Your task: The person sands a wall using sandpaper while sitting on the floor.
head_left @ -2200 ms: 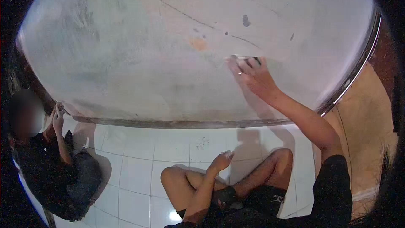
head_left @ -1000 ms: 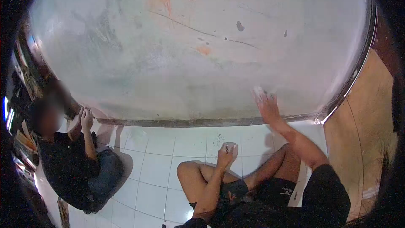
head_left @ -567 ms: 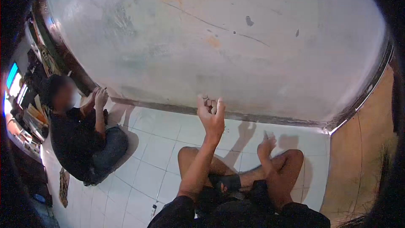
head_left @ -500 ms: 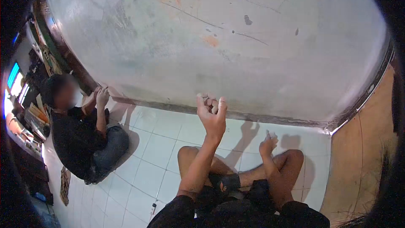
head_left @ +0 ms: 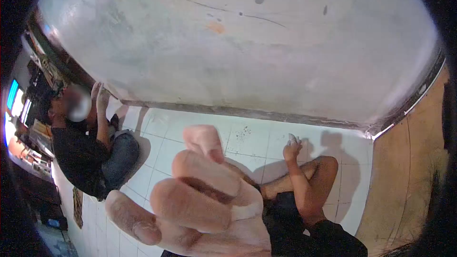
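My left hand (head_left: 204, 195) is raised very close to the camera and looks large. Its fingers are loosely curled with gaps between them, pale dust lies on the skin, and nothing shows in its grip. Lower right, my right hand (head_left: 292, 149) hovers above my bent leg, near the white tiled floor (head_left: 266, 114). Its fingers are drawn together and whitish at the tips; whatever they pinch is too small to make out. Ahead stands a large grey-white wall (head_left: 266, 66) with scratches, dark spots and orange stains.
To the left, a person in dark clothes (head_left: 81, 157) sits on the floor, hands raised near the wall's lower edge. Dark specks (head_left: 243, 134) lie on the tiles by the wall. A brown wooden panel (head_left: 404, 162) borders the right side.
My left hand has come back from the wall's base toward the camera, uncovering the specks on the floor. The view has shifted slightly; my right hand stays near my leg.
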The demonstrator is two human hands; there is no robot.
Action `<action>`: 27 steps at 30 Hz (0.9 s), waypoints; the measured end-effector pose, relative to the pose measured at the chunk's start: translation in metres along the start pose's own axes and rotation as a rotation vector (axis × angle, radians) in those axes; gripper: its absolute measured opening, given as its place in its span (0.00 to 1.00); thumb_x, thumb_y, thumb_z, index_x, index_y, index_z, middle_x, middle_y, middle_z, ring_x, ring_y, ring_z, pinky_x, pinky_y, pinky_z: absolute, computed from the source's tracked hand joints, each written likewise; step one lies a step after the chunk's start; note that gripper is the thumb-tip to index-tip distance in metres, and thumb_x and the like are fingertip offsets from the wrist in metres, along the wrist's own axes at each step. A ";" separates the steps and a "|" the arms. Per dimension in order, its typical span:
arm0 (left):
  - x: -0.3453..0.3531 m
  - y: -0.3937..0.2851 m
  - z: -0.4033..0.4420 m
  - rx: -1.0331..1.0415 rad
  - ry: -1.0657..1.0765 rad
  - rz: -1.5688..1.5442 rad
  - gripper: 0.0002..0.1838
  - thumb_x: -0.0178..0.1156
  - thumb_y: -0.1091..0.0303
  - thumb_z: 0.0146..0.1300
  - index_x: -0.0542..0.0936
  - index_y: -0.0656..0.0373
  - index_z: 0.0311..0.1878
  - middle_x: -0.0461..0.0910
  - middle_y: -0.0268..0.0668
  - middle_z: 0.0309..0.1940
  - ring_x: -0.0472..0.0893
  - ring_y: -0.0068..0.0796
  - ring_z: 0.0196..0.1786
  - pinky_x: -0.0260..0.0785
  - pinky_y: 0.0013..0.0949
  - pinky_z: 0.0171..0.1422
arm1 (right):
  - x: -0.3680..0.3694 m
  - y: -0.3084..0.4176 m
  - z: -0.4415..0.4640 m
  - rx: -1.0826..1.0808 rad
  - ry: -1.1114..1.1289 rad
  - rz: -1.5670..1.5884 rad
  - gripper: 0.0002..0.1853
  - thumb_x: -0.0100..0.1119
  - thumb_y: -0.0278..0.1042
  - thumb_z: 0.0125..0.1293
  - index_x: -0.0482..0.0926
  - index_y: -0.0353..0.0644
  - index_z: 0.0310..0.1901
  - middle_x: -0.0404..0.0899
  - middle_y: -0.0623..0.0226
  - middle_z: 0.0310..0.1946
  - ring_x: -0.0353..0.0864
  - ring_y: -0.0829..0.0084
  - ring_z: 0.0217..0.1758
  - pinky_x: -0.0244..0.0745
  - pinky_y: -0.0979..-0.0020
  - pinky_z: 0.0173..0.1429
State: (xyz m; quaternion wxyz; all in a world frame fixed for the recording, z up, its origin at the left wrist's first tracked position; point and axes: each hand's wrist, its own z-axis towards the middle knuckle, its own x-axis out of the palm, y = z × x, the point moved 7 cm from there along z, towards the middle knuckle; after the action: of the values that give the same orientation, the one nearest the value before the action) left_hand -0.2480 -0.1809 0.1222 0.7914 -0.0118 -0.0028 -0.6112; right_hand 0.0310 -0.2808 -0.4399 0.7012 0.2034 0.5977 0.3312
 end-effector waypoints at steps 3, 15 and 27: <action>-0.003 -0.006 -0.018 -0.273 -0.152 0.744 0.37 0.69 0.52 0.45 0.60 0.45 0.55 0.62 0.28 0.33 0.66 0.30 0.39 0.54 0.50 0.49 | 0.010 -0.007 0.001 -0.004 -0.050 -0.002 0.25 0.55 0.26 0.57 0.72 0.48 0.59 0.68 0.50 0.59 0.60 0.47 0.67 0.52 0.48 0.69; 0.009 -0.012 -0.006 -0.119 0.072 0.126 0.54 0.74 0.50 0.40 0.51 0.42 0.68 0.63 0.29 0.30 0.64 0.31 0.33 0.48 0.52 0.45 | -0.008 0.004 0.000 -0.018 -0.048 0.098 0.18 0.51 0.29 0.62 0.74 0.38 0.55 0.72 0.47 0.55 0.64 0.48 0.64 0.52 0.47 0.68; -0.018 -0.026 -0.038 -0.229 -0.493 0.616 0.37 0.65 0.63 0.53 0.58 0.50 0.66 0.64 0.24 0.28 0.65 0.24 0.36 0.50 0.55 0.64 | 0.004 -0.002 -0.001 0.023 0.142 0.013 0.23 0.54 0.27 0.60 0.72 0.47 0.59 0.69 0.53 0.60 0.63 0.47 0.64 0.51 0.45 0.69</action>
State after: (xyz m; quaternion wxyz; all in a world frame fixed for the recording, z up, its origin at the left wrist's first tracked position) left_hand -0.2782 -0.1707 0.0838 0.9065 -0.2461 -0.1205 -0.3212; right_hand 0.0304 -0.2792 -0.4443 0.6525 0.1913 0.6483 0.3427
